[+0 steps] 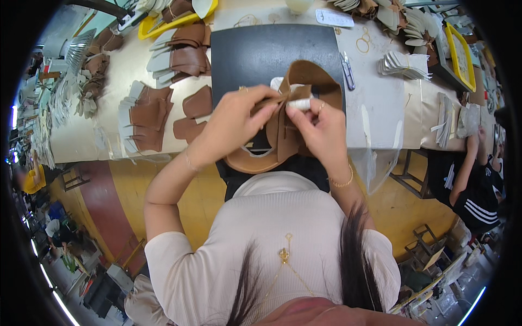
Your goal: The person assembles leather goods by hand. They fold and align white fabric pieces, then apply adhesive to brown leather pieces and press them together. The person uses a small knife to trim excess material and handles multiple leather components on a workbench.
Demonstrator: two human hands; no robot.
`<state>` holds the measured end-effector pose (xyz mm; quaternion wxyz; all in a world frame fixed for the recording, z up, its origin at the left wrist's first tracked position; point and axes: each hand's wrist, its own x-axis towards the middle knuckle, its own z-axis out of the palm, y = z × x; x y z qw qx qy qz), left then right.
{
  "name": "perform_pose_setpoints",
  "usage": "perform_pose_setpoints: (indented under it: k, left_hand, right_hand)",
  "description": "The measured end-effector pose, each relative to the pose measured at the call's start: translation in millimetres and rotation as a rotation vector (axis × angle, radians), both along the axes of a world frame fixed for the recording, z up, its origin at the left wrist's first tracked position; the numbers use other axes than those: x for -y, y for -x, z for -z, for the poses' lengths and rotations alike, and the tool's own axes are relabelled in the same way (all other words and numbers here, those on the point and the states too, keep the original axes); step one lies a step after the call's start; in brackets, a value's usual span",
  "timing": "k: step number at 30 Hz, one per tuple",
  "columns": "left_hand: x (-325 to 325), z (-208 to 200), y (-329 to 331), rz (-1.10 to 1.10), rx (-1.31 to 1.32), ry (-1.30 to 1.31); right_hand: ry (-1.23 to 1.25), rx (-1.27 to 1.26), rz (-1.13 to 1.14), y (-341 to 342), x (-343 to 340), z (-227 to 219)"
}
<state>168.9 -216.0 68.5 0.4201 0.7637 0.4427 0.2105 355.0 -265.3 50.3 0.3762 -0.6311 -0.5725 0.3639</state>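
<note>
A brown leather piece [312,69], curved into a loop at its far end, stands over the near part of a black mat [261,51]. My left hand [239,117] pinches its folded edge between thumb and fingers. Close by on the right, my right hand [326,130] has its fingers closed at the same edge, the thumb just under a small white roll-like thing [299,105]. Whether that is a finger wrap or a separate item, I cannot tell. The lower part of the leather [255,162] curves over the table's front edge, near my lap.
Left of the mat lie stacked brown leather pieces [149,111] and loose cut pieces [197,102]. Blue-handled thread snips [348,73] lie to its right, near a banded white bundle [403,65]. Yellow trays [462,57] stand farther back. Another person's arm [466,168] reaches in at the right.
</note>
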Motion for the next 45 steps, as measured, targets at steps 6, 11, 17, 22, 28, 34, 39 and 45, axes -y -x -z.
perform_pose_setpoints:
  k: [6,11,17,22,28,34,39,45]
  left_hand:
    - [-29.8,31.1,6.2,-0.035,0.177,0.449]
    - [-33.9,36.7,10.8,-0.086,0.211,0.44]
    - [-16.5,10.3,11.7,-0.112,0.044,0.208]
    - [-8.1,0.9,11.8,-0.024,-0.05,-0.746]
    - [19.6,-2.4,8.4,-0.177,-0.391,-0.7]
    - [53.9,-1.1,4.1,-0.415,0.085,0.189]
    - [33.1,36.6,-12.7,-0.582,0.693,0.572]
    - [16.3,48.8,-20.2,-0.474,0.901,0.738]
  right_hand:
    - [0.365,-0.307,-0.089,-9.9,-38.5,15.4]
    - [0.419,-0.351,-0.081,-5.6,-46.8,14.3]
    - [0.261,-0.327,-0.083,3.0,-34.3,12.6]
    - [0.191,-0.533,-0.08,7.6,-2.5,2.5]
    - [0.196,-0.437,-0.105,7.6,2.9,4.0]
    - [0.184,-0.433,-0.077,11.5,-6.4,9.8]
    - [0.2,-0.448,-0.151,-1.5,-12.6,8.8]
    - [0.141,-0.601,0.022,-12.9,-10.9,12.1]
